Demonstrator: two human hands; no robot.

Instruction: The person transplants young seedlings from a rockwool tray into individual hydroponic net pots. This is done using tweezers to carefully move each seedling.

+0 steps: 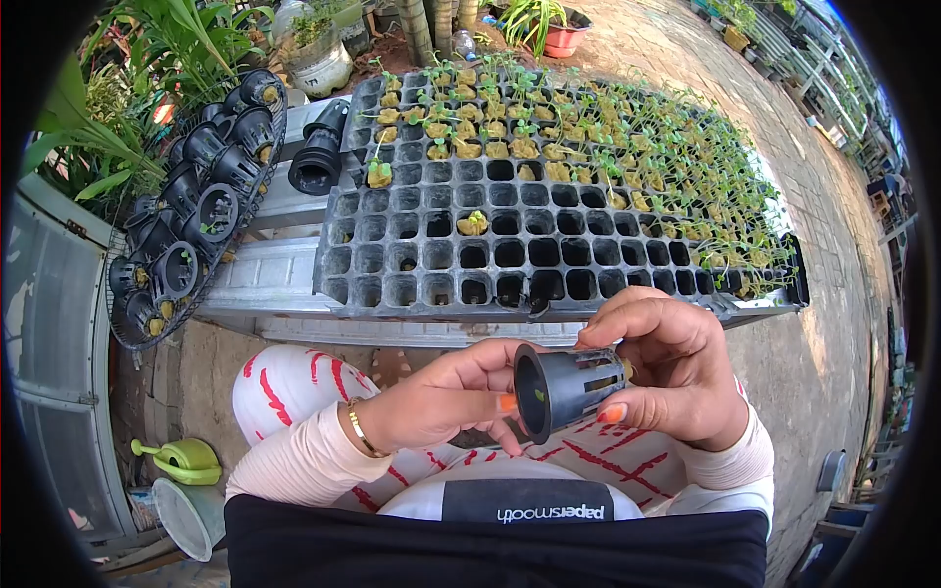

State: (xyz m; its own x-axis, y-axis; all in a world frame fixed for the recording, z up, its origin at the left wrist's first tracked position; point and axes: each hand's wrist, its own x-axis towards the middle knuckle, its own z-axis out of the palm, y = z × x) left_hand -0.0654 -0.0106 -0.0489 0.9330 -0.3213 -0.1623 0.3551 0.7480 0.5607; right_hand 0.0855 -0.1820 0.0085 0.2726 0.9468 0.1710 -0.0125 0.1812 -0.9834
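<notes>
A black net pot (561, 394) lies on its side between my two hands, above my lap, its open mouth facing left. My right hand (681, 372) grips it by the slotted base, thumb below and fingers above. At the rim is my left hand (436, 397), its thumb and fingers closed around the edge. A bit of green leaf shows inside the mouth, and some yellowish-brown plug material pokes out at the base. Beyond my hands lies a black seedling tray (340, 291), with many sprouting plugs at its back and right. One lone seedling plug (471, 223) sits among bare cells.
At left, a wire basket (125, 333) holds several net pots with plugs. Stacked net pots (318, 162) lie beside the tray on a metal table (260, 267). A green watering can (191, 463) and a bucket (186, 519) stand on the ground at lower left.
</notes>
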